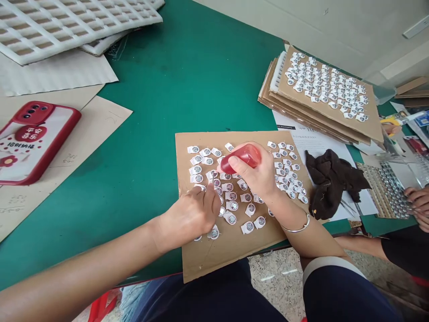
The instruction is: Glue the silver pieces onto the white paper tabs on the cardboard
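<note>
My right hand (259, 172) is wrapped round a red squeeze bottle (241, 158), tilted with its tip pointing down and left. Below it lies a cardboard sheet (201, 261) bearing many small white tabs, each with a round metallic piece on it; one such tab (230, 218) sits near the middle. My left hand (197, 212) rests over the left side of the sheet with its fingers pinched together beside a tab (211, 174) under the bottle's tip. Whatever those fingertips hold is too small to make out.
A stack of cardboard sheets (321, 89) with more tabs stands at the back right. Dark brown cloth (330, 179) lies on printed paper (311, 136). To the left are a red-cased phone (43, 138) and white gridded trays (83, 22). Another person's hands (418, 203) are at the right edge.
</note>
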Demonstrator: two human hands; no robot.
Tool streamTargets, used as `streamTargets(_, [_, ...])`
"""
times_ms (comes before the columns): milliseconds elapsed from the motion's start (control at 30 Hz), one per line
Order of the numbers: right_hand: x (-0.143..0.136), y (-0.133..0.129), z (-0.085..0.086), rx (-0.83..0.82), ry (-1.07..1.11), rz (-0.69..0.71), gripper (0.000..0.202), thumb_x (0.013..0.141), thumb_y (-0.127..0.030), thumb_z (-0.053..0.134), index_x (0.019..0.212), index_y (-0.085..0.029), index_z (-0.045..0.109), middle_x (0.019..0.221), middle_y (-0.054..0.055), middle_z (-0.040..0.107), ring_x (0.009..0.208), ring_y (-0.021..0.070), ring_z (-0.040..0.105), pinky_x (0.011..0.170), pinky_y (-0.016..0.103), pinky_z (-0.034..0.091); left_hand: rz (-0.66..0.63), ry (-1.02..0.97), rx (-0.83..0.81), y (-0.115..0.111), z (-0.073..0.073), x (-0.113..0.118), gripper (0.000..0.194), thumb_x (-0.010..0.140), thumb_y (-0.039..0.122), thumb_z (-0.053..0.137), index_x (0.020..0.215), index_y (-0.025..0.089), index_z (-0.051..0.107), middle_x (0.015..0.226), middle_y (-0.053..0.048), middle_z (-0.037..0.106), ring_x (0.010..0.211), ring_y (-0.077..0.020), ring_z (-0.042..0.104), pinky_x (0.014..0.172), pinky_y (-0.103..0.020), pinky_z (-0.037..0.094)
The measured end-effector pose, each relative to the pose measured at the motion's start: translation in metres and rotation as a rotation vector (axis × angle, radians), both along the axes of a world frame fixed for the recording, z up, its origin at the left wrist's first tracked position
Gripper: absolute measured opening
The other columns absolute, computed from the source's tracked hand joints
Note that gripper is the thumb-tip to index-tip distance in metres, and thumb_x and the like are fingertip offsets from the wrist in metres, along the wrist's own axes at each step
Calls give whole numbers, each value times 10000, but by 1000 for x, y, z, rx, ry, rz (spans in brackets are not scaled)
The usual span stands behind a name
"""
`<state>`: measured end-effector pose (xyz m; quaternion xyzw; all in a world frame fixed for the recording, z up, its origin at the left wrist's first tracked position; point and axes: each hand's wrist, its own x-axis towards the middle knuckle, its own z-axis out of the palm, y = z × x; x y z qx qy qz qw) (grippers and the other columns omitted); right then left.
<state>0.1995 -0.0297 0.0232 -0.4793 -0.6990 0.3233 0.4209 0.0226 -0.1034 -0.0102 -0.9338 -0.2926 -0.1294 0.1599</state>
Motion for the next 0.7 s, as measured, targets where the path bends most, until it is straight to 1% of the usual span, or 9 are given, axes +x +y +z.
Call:
streamTargets(67, [-2,-1,0,41,-64,9,209,717,-397,685,759,-209,602,727,-9,657,646,129,624,613,278,544,16,39,60,-1,0,3,186,806,-3,415,877,51,578,903,-194,656,696,-215,629,536,-317,512])
streamTargets(133, [-4,-2,-1,79,-115,5,202,713,-388,686,757,-210,601,729,-5,657,649,133,620,629,289,540,21,50,87,-2,1,4,197,814,8,403,869,61,585,909,-189,664,682,-205,633,529,-307,509])
streamTargets(333, [-5,-3,-5,141,-183,3,208,704,-367,699,790,-207,599,749,-3,661,680,136,619,653,294,528,23,27,65,-3,-2,5,181,801,10,416,876,24,580,910,-249,654,656,-233,634,511,-322,482])
streamTargets(567, [-5,-3,-6,177,-203,28,198,711,-352,694,801,-208,593,742,-11,662,669,127,615,636,277,524,28,38,72,-4,-7,5,150,799,28,441,879,37,567,913,-219,659,682,-219,634,530,-315,485])
streamTargets(700, [-4,-3,-7,174,-206,34,202,710,-348,699,812,-210,593,751,-8,665,679,132,623,625,277,522,23,28,68,-4,-7,5,151,802,28,432,879,33,561,923,-244,654,669,-229,637,520,-319,481])
